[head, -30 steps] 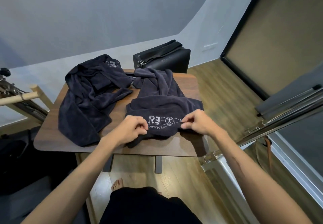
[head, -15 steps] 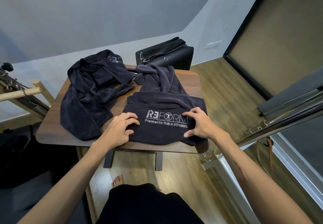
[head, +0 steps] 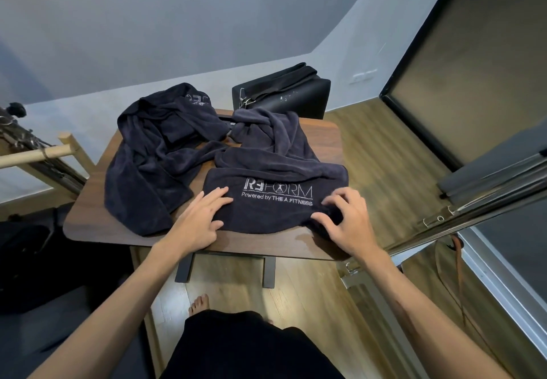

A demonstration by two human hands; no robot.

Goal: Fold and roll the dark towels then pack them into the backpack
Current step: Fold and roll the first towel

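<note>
Two dark towels lie on your bench [head: 88, 230]: the printed towel [head: 275, 201] near you, the crumpled towel [head: 154, 165] left. Your left hand [head: 201, 222] rests flat on it, fingers spread; your right hand [head: 346, 224] pinches its corner. The black backpack [head: 284, 94] stands behind

On a wooden table [head: 88, 227] lie two dark towels: the near towel [head: 275, 183], logo up, and a crumpled towel [head: 154, 165] beside it. The left hand [head: 201, 222] presses flat on the near towel's left edge; the right hand [head: 346, 222] pinches its right corner. A black backpack [head: 296, 94] stands behind the table.
</note>
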